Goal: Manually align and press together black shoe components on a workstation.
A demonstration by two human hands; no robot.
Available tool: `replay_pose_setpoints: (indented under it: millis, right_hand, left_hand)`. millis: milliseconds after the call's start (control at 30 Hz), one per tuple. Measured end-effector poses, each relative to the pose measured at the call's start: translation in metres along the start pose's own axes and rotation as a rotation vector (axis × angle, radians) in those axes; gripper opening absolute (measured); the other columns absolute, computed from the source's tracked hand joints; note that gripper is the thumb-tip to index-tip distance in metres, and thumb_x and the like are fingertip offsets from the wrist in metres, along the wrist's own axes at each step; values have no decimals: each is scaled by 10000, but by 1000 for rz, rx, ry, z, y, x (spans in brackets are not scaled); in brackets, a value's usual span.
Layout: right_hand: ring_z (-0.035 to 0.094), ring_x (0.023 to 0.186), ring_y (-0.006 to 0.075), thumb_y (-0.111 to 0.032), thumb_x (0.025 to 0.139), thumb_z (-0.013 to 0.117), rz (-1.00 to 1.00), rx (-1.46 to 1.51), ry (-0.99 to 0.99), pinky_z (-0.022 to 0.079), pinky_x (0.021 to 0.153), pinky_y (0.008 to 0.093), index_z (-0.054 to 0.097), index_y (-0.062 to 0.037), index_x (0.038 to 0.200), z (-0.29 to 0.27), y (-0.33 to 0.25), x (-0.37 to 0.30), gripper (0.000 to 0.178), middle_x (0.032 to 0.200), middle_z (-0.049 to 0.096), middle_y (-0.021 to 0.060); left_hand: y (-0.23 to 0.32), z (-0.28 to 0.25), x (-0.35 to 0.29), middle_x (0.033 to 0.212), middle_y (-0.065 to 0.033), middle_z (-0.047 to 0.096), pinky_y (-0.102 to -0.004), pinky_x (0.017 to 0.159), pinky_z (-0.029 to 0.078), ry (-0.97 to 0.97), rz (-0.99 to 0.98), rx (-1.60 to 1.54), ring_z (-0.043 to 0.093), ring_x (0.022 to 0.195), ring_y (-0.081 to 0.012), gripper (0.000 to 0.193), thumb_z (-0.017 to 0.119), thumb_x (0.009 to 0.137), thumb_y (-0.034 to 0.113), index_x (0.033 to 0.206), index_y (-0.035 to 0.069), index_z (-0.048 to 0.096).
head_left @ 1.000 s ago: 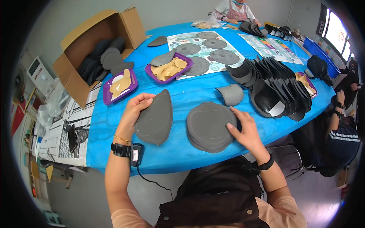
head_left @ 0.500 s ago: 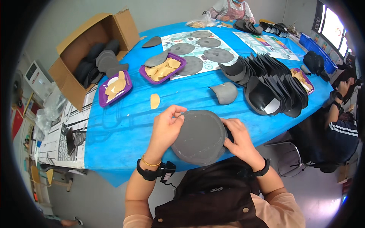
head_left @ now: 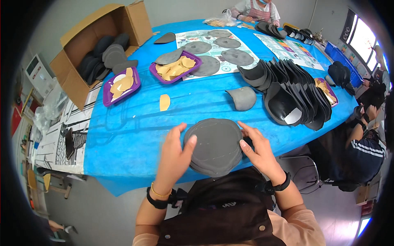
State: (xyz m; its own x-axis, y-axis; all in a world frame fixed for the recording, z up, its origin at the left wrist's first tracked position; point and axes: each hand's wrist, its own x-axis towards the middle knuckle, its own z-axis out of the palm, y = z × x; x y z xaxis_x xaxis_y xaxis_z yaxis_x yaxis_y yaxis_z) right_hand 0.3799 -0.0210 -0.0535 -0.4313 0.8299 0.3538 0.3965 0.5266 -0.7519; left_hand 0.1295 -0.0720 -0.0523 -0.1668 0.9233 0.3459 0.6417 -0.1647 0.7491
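Observation:
A stack of dark grey, roundish foam-like pads [head_left: 214, 143] lies at the near edge of the blue-covered table, in front of me. My left hand [head_left: 173, 152] is at the stack's left side, slightly blurred, its fingers stretched and thumb apart by the rim. On the opposite side, my right hand [head_left: 259, 151] has its fingers extended and thumb at the pads' edge. Whether either hand touches the stack is hard to make out. Beyond it lie a tan half-round piece [head_left: 164, 102] and a curved grey piece [head_left: 243, 99].
Rows of black curved pieces [head_left: 297, 100] stand on the right. Farther left are purple trays [head_left: 110, 101] of tan pieces and a cardboard box [head_left: 72, 78] with dark pads. Grey discs lie on a printed sheet [head_left: 228, 70]. People sit at the far side [head_left: 262, 14] and right [head_left: 365, 149].
My left hand has come off the stack's upper left and its fingers have spread. The right hand's fingers have straightened and loosened at the right side. The view has shifted slightly.

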Motion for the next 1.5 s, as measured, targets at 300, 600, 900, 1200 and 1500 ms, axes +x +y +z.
replay_pose_setpoints:
  millis: [300, 600, 900, 1200, 1500]
  right_hand:
    - [628, 917, 365, -207, 925, 597, 92, -45, -98, 483, 832, 397, 526, 5, 1285, -26, -5, 9, 424, 1066, 607, 216]
    - [554, 1126, 402, -439, 772, 767, -94, -361, 214, 483, 931, 438, 399, -42, 1392, -36, 47, 105, 823, 1307, 449, 256]
    - [572, 1112, 461, -503, 670, 812, 135, -618, 39, 537, 822, 522, 341, -225, 1442, -20, 29, 123, 946, 1348, 394, 225]
    - [640, 1064, 350, -399, 864, 655, 255, 689, -150, 510, 850, 379, 287, -104, 1480, -55, -25, 91, 776, 1364, 462, 189]
    - [646, 1022, 463, -470, 984, 463, 256, 1283, -461, 593, 775, 467, 266, -58, 1492, -40, -42, 70, 683, 1363, 495, 241]
  left_hand:
    - [25, 41, -25, 1478, -253, 297, -438, 1095, 329, 44, 117, -142, 368, 1342, -397, 462, 598, 890, 54, 1314, -61, 455]
    - [30, 40, -23, 1497, -254, 276, -421, 1063, 370, 77, 137, -147, 403, 1322, -378, 449, 608, 836, -20, 1276, -12, 516]
    - [25, 38, -24, 1511, -215, 289, -416, 1057, 382, 150, 117, -172, 454, 1283, -336, 430, 662, 814, 13, 1231, -3, 555]
    - [10, 31, -17, 1206, -159, 575, -373, 958, 459, 396, 133, -397, 573, 1123, -290, 210, 690, 845, 47, 1043, 4, 637]
    - [41, 5, 1, 872, -85, 644, -323, 762, 500, 533, 360, -168, 618, 889, -243, 206, 801, 756, 68, 909, 18, 673]
